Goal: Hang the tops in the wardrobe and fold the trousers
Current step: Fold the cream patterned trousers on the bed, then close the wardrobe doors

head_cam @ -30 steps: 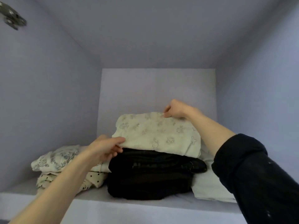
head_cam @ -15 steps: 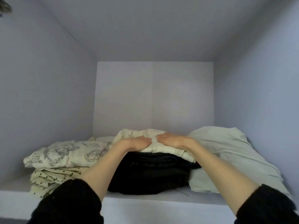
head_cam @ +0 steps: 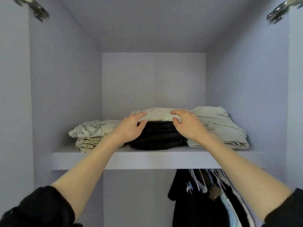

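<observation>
Fingers [head_cam: 142, 114] of both hands lie loosely spread over a folded stack on the wardrobe shelf [head_cam: 147, 158].

Left hand [head_cam: 131, 126] and right hand [head_cam: 186, 124] rest relaxed on the cream patterned trousers [head_cam: 158, 114], pinching nothing; these top the folded black trousers [head_cam: 155, 135] at the middle of the shelf's front edge. A cream folded pile [head_cam: 91, 132] sits toward the left end, pale green folded cloth [head_cam: 221, 126] toward the right end, and hanging tops [head_cam: 208, 197] show below the shelf.
</observation>
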Tool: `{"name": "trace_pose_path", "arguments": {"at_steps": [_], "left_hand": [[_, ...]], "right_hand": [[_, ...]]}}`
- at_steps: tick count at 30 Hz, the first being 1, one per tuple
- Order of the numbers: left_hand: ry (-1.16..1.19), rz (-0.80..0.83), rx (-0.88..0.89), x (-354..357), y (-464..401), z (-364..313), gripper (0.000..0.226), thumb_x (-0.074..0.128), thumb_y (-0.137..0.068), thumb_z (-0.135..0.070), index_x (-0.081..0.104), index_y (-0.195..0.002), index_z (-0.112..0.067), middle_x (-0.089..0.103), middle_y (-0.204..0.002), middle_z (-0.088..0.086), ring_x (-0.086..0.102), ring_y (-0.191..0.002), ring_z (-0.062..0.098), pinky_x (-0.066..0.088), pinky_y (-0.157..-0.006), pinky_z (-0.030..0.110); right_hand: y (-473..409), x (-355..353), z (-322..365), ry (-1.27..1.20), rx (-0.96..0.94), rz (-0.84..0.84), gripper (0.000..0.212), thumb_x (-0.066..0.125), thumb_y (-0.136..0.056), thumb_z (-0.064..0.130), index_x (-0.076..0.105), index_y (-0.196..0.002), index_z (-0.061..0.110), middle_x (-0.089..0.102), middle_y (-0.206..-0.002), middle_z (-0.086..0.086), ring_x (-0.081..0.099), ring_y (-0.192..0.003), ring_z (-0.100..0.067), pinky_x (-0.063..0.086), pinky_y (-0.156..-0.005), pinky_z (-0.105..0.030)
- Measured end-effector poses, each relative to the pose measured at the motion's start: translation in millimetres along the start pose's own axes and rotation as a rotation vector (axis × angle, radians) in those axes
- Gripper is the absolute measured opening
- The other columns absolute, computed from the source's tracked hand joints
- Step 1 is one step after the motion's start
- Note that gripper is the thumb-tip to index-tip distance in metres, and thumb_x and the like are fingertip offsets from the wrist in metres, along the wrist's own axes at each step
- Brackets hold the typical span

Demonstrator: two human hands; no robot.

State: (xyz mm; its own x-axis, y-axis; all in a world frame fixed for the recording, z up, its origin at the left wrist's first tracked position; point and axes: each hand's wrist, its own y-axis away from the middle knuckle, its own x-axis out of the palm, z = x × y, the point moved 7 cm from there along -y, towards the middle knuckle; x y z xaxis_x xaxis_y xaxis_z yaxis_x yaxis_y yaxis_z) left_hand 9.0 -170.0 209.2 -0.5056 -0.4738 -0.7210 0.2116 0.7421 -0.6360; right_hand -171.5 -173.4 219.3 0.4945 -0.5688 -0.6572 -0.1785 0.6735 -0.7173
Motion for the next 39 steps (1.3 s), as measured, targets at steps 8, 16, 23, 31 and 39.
{"name": "trace_pose_path", "arguments": {"at_steps": [8,16,23,31,39], "left_hand": [[0.146,0.082,-0.026,-15.1,133.8,-10.0,0.043,0.044,-0.099,-0.020,0.039,-0.141,-0.017,0.046,-0.141,0.004,0.041,-0.129,0.016,0.029,-0.098,0.018],[0.166,-0.043,-0.065,-43.3,283.4,-10.6,0.039,0.042,-0.099,-0.020,0.042,-0.138,-0.023,0.046,-0.134,-0.004,0.045,-0.125,0.013,0.032,-0.093,0.018],[-0.007,-0.253,-0.106,-108.3,398.4,-24.4,0.033,0.040,-0.095,-0.018,0.055,-0.125,-0.020,0.054,-0.123,-0.006,0.053,-0.107,0.016,0.045,-0.084,0.029],[-0.340,-0.618,-0.094,-244.1,496.1,2.8,0.032,0.049,-0.090,-0.018,0.046,-0.121,-0.017,0.052,-0.114,0.010,0.050,-0.102,0.024,0.046,-0.070,0.030],[-0.098,-0.374,-0.328,-275.7,498.2,105.7,0.068,0.053,-0.089,-0.041,0.024,-0.147,-0.022,0.039,-0.143,0.001,0.042,-0.128,0.020,0.043,-0.101,0.045]], "right_hand": [[125.4,10.1,56.7,-0.001,0.083,0.230,0.045,0.040,-0.099,0.023,0.034,-0.144,0.019,0.040,-0.145,-0.005,0.040,-0.131,-0.024,0.035,-0.105,-0.036],[256.2,31.1,121.5,-0.205,0.090,0.391,0.047,0.039,-0.100,0.032,0.029,-0.145,0.026,0.036,-0.149,0.004,0.036,-0.135,-0.015,0.033,-0.108,-0.034],[332.9,51.3,201.1,-0.338,0.007,0.548,0.047,0.039,-0.100,0.030,0.028,-0.146,0.023,0.035,-0.150,0.003,0.033,-0.137,-0.016,0.028,-0.109,-0.029],[365.5,87.4,355.0,-0.493,-0.162,0.610,0.049,0.043,-0.099,0.033,0.034,-0.144,0.019,0.038,-0.148,0.003,0.034,-0.136,-0.013,0.025,-0.110,-0.026],[357.6,108.0,447.3,-0.667,-0.116,0.546,0.072,0.052,-0.087,0.056,0.027,-0.147,0.025,0.031,-0.150,0.009,0.033,-0.135,-0.010,0.033,-0.110,-0.035]]}}
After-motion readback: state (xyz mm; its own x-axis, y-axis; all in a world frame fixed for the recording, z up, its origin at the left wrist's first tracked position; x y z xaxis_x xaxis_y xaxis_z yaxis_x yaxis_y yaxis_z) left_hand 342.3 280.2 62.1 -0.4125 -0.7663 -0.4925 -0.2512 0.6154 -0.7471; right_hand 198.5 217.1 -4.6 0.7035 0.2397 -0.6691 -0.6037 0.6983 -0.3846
